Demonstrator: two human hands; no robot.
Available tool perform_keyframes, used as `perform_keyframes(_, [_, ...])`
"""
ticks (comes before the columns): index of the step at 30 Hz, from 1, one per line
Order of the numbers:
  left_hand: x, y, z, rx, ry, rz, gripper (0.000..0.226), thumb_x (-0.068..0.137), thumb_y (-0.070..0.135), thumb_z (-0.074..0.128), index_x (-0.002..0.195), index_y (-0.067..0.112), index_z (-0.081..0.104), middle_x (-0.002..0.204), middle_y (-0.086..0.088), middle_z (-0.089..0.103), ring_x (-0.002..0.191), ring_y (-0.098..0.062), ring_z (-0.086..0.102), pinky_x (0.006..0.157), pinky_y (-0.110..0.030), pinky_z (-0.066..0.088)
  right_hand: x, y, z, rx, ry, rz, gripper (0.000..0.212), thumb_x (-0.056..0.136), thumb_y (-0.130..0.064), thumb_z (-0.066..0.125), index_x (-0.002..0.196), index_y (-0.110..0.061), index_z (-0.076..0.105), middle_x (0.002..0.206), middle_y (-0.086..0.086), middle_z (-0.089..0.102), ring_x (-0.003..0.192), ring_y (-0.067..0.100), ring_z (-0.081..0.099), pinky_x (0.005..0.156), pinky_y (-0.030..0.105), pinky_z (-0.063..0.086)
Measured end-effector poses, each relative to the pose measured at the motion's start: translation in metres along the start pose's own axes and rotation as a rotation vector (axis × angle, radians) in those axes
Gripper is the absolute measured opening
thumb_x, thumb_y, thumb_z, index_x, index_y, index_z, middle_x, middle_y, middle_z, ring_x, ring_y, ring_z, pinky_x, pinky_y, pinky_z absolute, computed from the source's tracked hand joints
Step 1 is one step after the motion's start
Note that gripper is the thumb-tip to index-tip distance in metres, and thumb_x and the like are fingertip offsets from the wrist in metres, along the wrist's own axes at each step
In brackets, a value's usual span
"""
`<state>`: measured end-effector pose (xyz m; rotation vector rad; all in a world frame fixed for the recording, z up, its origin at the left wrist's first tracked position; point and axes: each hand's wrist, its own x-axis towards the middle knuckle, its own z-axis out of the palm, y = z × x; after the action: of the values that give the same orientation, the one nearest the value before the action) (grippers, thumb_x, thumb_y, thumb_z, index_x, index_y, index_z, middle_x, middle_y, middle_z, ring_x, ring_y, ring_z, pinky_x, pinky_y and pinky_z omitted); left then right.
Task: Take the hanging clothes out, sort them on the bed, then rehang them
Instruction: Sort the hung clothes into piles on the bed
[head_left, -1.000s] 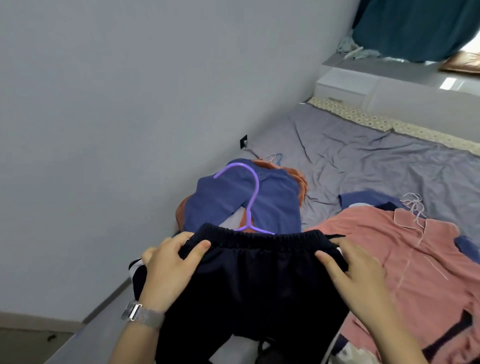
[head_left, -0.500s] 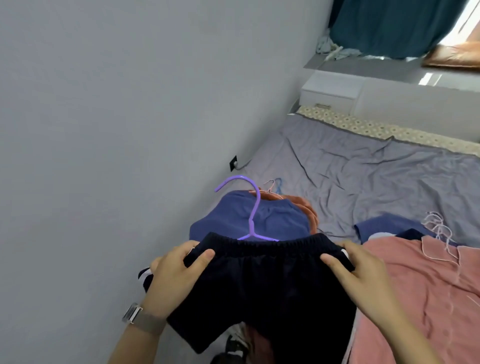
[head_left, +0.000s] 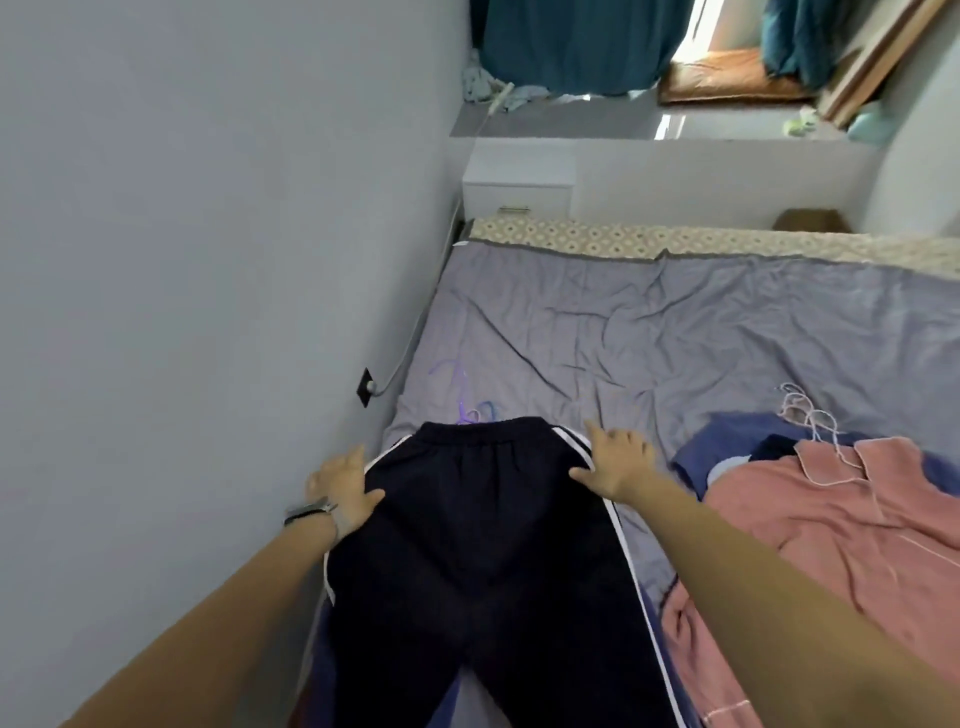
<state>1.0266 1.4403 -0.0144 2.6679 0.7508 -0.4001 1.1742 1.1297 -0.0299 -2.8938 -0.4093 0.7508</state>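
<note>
Grey-sheeted bed (head_left: 649, 332) fills the room beside a grey wall (head_left: 182, 260); teal curtains (head_left: 576, 41) at 12 o'clock. Left hand (head_left: 340, 486) and right hand (head_left: 615, 460) press black trousers (head_left: 478, 545) with straight fingers, gripping nothing.

Showing two bare forearms with no sleeves in view, reaching up from the lower corners of the head view. Wearing a watch (head_left: 310, 512) on the left wrist, with a dark band running across the wrist and a pale metallic piece showing at its near edge; dial not readable. Wearing nothing visible on the right wrist, the left hand (head_left: 340, 486) or the right hand (head_left: 613, 462) — no rings or gloves showing.
</note>
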Motion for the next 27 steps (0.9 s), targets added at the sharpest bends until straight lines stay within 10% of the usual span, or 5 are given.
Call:
perform_keyframes(8, [-0.058,0.082,0.111,-0.458,-0.266,0.093,0.049,0.086,0.014,0.061,0.132,0.013,0.045,0.135,-0.003,0.049,0.124,-0.016,0.046,0.105,-0.023,0.033,-0.086,0.085,0.088,0.424,-0.072,-0.12,0.066,0.08,-0.035,0.048,0.143,-0.025,0.03,0.14,-0.001,0.042,0.129,0.018,0.037,0.104,0.013,0.019])
perform_keyframes(19, [-0.137,0.337,0.21,-0.463,-0.276,0.289,0.041,0.083,0.016,0.063,0.123,0.012,0.054,0.112,0.005,0.051,0.103,-0.011,0.057,0.081,-0.005,0.037,-0.16,0.435,0.082,0.508,0.039,0.327,0.044,0.082,-0.001,0.061,0.125,-0.004,0.053,0.122,0.012,0.06,0.113,0.02,0.056,0.089,0.02,0.036])
perform_keyframes(27, [-0.165,0.503,0.312,-0.509,-0.196,0.221,0.041,0.08,0.032,0.064,0.118,0.018,0.053,0.117,0.007,0.051,0.108,-0.012,0.051,0.095,-0.029,0.041,-0.127,0.606,0.074,0.452,-0.064,0.204,0.052,0.083,-0.001,0.058,0.133,-0.006,0.045,0.133,0.009,0.052,0.125,0.021,0.048,0.097,0.014,0.028])
